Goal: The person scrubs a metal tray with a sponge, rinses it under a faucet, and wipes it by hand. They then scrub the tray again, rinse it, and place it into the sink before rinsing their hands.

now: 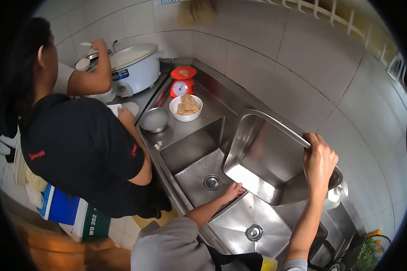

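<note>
Steel pan [277,162] tilts, right hand [319,158] gripping, left hand's [233,192] grip unclear; bowl [185,118] holds food [189,104].

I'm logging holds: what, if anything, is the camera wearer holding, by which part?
A metal pan: the right grip holds its rim; the left grip is by its lower edge, hold unclear.

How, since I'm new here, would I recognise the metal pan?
Find the double sink below the tiled wall. Over it, held in the wearer's right hand, is the metal pan. Unlike the level, built-in basins, it is loose and tilted.
</note>
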`<control>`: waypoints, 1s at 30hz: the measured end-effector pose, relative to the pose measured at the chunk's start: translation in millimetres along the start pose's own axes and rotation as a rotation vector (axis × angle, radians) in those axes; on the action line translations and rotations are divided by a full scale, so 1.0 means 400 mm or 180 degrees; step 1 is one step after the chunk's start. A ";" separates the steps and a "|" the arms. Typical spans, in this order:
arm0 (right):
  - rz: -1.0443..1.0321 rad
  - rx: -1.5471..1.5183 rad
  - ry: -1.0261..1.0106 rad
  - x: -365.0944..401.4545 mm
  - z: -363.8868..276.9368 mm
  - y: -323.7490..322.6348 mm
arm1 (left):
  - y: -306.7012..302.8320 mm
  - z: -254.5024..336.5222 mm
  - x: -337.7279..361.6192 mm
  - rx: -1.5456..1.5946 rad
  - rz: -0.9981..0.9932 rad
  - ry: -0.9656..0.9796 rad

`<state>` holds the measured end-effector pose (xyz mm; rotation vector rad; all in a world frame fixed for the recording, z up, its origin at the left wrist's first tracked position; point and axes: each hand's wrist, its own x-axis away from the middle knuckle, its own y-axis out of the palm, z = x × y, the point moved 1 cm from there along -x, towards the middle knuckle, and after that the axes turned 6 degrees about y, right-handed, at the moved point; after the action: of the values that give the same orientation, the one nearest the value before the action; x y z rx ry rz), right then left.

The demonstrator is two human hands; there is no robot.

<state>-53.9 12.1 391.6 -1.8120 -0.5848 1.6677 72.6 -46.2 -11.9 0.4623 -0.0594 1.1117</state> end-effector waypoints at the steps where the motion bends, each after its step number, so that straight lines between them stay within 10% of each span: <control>1: -0.0035 0.0049 0.0076 -0.001 0.000 0.000 | -0.001 -0.002 0.000 -0.0041 -0.0027 -0.0025; 30: -0.0107 0.0257 0.0361 0.046 0.015 0.001 | -0.030 -0.034 -0.049 -0.0653 -0.0576 -0.0028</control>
<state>-58.0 25.1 378.0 -1.8151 -0.4892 1.5331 72.0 -62.0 -33.4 0.2828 -0.1355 0.9149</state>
